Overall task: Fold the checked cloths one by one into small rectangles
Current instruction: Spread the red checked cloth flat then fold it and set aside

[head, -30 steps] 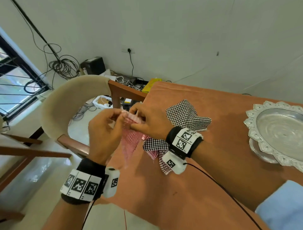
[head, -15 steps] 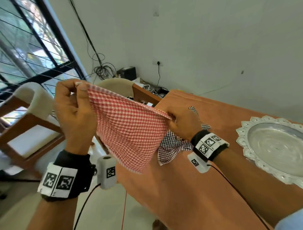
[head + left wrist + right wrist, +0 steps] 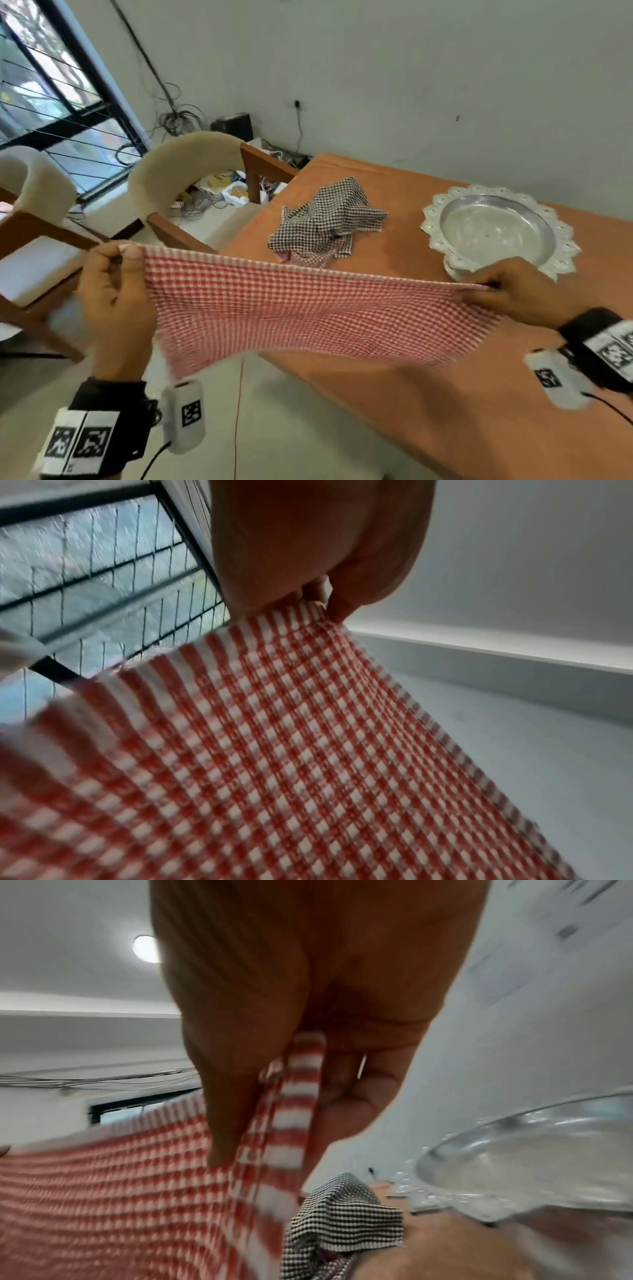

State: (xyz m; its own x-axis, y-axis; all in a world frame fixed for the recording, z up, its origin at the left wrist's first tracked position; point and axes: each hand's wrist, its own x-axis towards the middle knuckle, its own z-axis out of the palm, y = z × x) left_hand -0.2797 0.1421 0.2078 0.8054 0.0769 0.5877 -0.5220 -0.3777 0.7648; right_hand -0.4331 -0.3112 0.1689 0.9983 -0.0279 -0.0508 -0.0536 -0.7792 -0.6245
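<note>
The left hand (image 3: 114, 301) and right hand (image 3: 520, 291) each pinch a top corner of the red cloth (image 3: 308, 308), pulled flat above the desk (image 3: 445, 411).

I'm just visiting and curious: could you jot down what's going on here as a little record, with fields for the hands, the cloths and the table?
Left hand: left hand pinches one top corner of the red checked cloth
Right hand: right hand pinches the opposite top corner
Red checked cloth: stretched out between both hands, unfolded, in the air
Other cloths: crumpled pile of checked cloths, black checked one on top, lying on the table
Table: orange table
Also on table: silver tray with scalloped rim
</note>
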